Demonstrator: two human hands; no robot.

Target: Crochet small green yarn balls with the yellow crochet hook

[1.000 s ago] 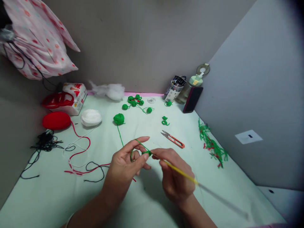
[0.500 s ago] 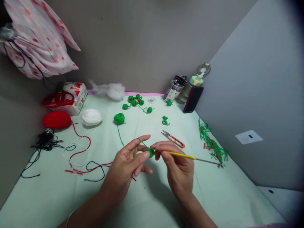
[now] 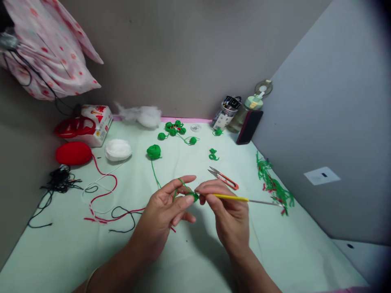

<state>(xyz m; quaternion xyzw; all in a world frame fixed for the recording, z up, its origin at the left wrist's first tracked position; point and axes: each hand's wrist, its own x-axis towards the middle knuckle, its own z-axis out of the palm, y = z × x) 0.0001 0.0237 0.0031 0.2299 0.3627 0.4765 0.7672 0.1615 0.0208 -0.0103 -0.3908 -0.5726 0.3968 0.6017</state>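
My left hand (image 3: 166, 207) pinches a small green crochet piece (image 3: 193, 197) between thumb and fingers, with green yarn looped over its raised index finger. That strand runs back to a green yarn ball (image 3: 153, 151) on the table. In my right hand (image 3: 227, 211) is a crochet hook (image 3: 233, 197) with a yellow grip and a metal shaft, held like a pencil. The hook's working tip meets the green piece, though fingers and yarn hide the exact contact. Orange-handled thread snips (image 3: 224, 178) lie just beyond my right hand.
A red yarn ball (image 3: 73, 153), white yarn ball (image 3: 118, 149) and black yarn tangle (image 3: 61, 179) lie left, with loose strands. Small green crochet pieces (image 3: 174, 128) sit at the back. A phone (image 3: 249, 127) leans by a bottle (image 3: 238, 118). Green scraps (image 3: 273, 181) lie right.
The hook has swung from slanting down toward me to nearly level, its far end rising. The green piece has turned between my left fingers. In the last half second both hands barely move.
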